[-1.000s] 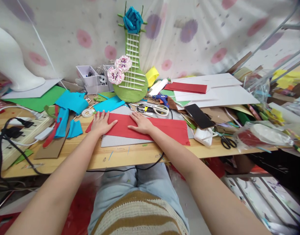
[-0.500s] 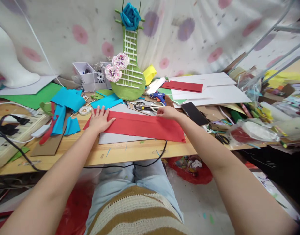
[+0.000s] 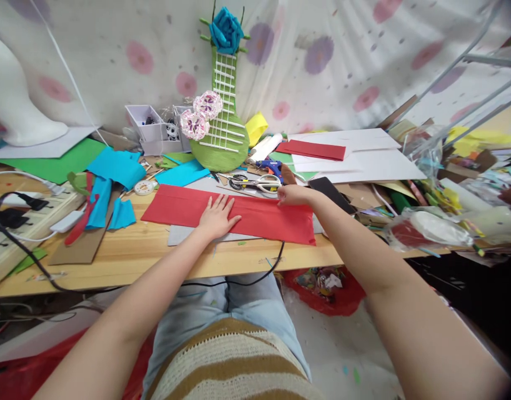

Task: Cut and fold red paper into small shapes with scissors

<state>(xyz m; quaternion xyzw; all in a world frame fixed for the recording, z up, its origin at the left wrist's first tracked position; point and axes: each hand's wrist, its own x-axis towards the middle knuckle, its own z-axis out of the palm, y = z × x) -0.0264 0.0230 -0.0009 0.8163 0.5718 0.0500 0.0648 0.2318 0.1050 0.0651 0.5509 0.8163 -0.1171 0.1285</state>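
Note:
A long folded strip of red crepe paper [image 3: 264,219] lies across the near part of the table, over a pale grey board [image 3: 178,235]. My left hand [image 3: 218,216] rests flat on the middle of the strip, fingers spread. At the strip's far edge, toward its right end, my right hand [image 3: 295,194] is closed, its fingers curled onto the paper's edge; the fingertips are partly hidden. Just beyond it are scissors [image 3: 269,182] and a blue glue gun [image 3: 270,165].
A green guitar-shaped piece [image 3: 220,150] with a blue paper flower stands at the back. Blue crepe paper [image 3: 116,169] and a power strip [image 3: 39,228] are on the left. A phone [image 3: 332,194], smaller red folded paper [image 3: 311,149] and white boards [image 3: 376,166] lie right.
My left hand has slid right from the strip's left end to its middle, still flat. My right hand has shifted slightly right along the far edge.

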